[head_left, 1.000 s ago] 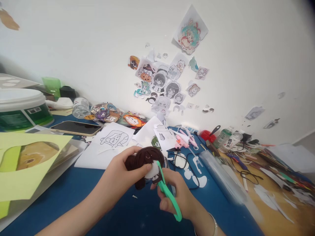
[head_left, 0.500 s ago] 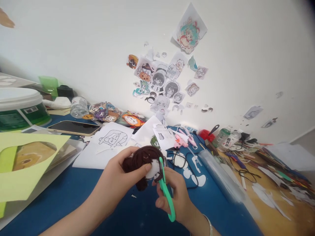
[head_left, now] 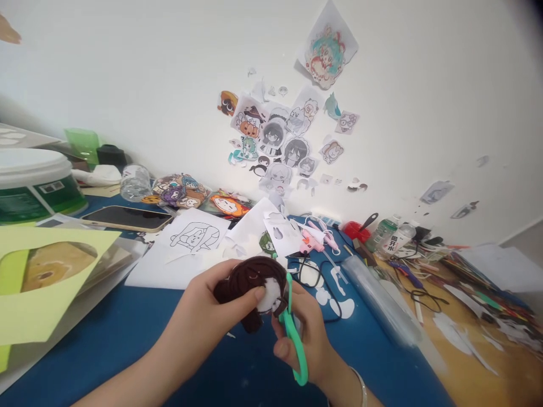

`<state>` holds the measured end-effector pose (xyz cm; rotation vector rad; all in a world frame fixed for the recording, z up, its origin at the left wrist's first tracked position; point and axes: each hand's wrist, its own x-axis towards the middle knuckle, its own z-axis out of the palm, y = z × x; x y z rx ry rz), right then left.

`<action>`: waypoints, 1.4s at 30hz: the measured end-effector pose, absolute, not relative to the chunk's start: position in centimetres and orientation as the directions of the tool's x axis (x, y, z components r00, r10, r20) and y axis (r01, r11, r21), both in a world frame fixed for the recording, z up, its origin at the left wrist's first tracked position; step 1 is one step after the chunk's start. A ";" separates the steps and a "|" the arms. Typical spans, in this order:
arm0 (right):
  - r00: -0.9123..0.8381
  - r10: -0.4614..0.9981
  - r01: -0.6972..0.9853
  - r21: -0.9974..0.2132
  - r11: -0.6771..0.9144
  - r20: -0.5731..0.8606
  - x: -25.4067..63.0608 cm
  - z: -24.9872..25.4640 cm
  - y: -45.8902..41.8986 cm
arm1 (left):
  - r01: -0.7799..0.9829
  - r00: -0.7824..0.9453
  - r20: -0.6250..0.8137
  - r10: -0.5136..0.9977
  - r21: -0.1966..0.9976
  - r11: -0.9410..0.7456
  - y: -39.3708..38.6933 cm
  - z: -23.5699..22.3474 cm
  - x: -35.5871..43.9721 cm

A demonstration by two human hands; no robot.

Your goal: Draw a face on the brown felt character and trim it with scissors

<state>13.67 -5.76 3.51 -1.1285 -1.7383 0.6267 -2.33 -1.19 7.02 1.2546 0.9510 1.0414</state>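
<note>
My left hand [head_left: 207, 316] grips a small plush doll head [head_left: 254, 285] with dark brown hair and a white face, thumb pressed on the face. My right hand [head_left: 307, 339] holds green-handled scissors [head_left: 293, 333], fingers through the loops, blades pointing up against the doll's right edge. Both hands hover just above the blue table [head_left: 127, 339].
White paper sheets with drawings [head_left: 195, 237] and a phone [head_left: 127, 217] lie behind the hands. A yellow-green card [head_left: 42, 282] and a green tub [head_left: 34, 183] sit left. A pink glue gun [head_left: 311, 240], clear roll [head_left: 377, 299], bottles [head_left: 392, 234] and scraps crowd the right. Stickers [head_left: 280, 141] cover the wall.
The doll head has turned slightly in my left hand. The scissors have shifted a little right and upright along the doll's edge. Both hands stay in the same place.
</note>
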 end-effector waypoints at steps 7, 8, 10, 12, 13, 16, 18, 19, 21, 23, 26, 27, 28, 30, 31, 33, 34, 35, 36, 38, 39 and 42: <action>-0.081 0.874 0.390 -0.792 0.470 0.479 13.4 3.7 -5.8 | -0.114 0.278 0.009 0.961 0.993 0.024 -1.2 6.1 -2.3; -0.078 0.869 0.385 -0.789 0.478 0.489 13.4 3.7 -5.8 | -0.120 0.271 0.012 0.963 0.993 0.022 -1.2 6.0 -2.3; -0.069 0.851 0.383 -0.774 0.504 0.520 13.2 3.6 -5.8 | -0.137 0.259 0.018 0.966 0.990 0.018 -1.3 5.8 -2.3; -0.052 0.831 0.391 -0.754 0.527 0.554 13.1 3.5 -5.8 | -0.154 0.257 0.020 0.966 0.988 0.020 -1.4 5.7 -2.2; -0.043 0.823 0.395 -0.747 0.535 0.566 13.1 3.4 -5.8 | -0.158 0.255 0.019 0.967 0.987 0.022 -1.5 5.7 -2.2; -0.035 0.819 0.411 -0.739 0.534 0.573 13.1 3.2 -5.9 | -0.160 0.241 0.018 0.970 0.987 0.022 -1.7 5.7 -2.1; -0.036 0.825 0.413 -0.743 0.526 0.564 13.1 3.2 -5.9 | -0.160 0.236 0.010 0.972 0.987 0.029 -1.7 5.7 -2.2; -0.036 0.830 0.410 -0.749 0.521 0.557 13.1 3.3 -5.9 | -0.159 0.238 0.007 0.971 0.987 0.031 -1.7 5.7 -2.2; -0.043 0.844 0.398 -0.765 0.506 0.535 13.2 3.4 -5.8 | -0.148 0.241 0.012 0.971 0.989 0.025 -1.7 5.8 -2.2; -0.055 0.857 0.396 -0.776 0.490 0.513 13.3 3.6 -5.8 | -0.131 0.242 0.020 0.970 0.991 0.012 -1.7 5.8 -2.2; -0.066 0.859 0.423 -0.766 0.485 0.508 13.5 3.9 -5.6 | -0.108 0.247 0.016 0.969 0.994 0.011 -1.6 5.9 -2.2; -0.065 0.854 0.432 -0.757 0.490 0.516 13.6 4.0 -5.6 | -0.105 0.249 0.011 0.968 0.994 0.016 -1.6 5.8 -2.2; -0.066 0.850 0.439 -0.750 0.495 0.523 13.6 4.0 -5.6 | -0.107 0.250 0.006 0.968 0.994 0.022 -1.6 5.8 -2.2; -0.057 0.846 0.438 -0.748 0.499 0.530 13.6 4.1 -5.7 | -0.116 0.245 0.001 0.970 0.993 0.029 -1.6 5.6 -2.1; -0.049 0.849 0.431 -0.756 0.493 0.526 13.5 4.2 -5.7 | -0.123 0.238 0.001 0.971 0.992 0.029 -1.6 5.5 -2.1; -0.023 0.862 0.412 -0.780 0.470 0.507 13.4 4.0 -5.9 | -0.133 0.228 0.001 0.974 0.991 0.030 -1.7 5.4 -2.1; -0.008 0.868 0.403 -0.793 0.457 0.496 13.4 3.9 -5.9 | -0.137 0.226 -0.001 0.974 0.990 0.033 -1.8 5.4 -2.0; 0.009 0.874 0.393 -0.806 0.443 0.485 13.3 3.7 -6.0 | -0.141 0.222 -0.003 0.975 0.989 0.035 -1.8 5.4 -2.0; 0.026 0.881 0.376 -0.821 0.430 0.473 13.4 3.5 -5.9 | -0.147 0.221 -0.008 0.975 0.988 0.041 -1.9 5.4 -2.0; 0.055 0.894 0.303 -0.861 0.409 0.444 13.6 3.0 -5.8 | -0.159 0.222 -0.018 0.975 0.986 0.055 -1.9 5.4 -2.0; 0.057 0.902 0.252 -0.881 0.401 0.427 13.7 2.9 -5.7 | -0.166 0.223 -0.023 0.975 0.984 0.061 -1.8 5.4 -2.0; -0.032 0.924 0.176 -0.908 0.381 0.382 14.2 3.0 -5.4 | -0.171 0.237 -0.028 0.971 0.983 0.071 -1.3 5.4 -2.1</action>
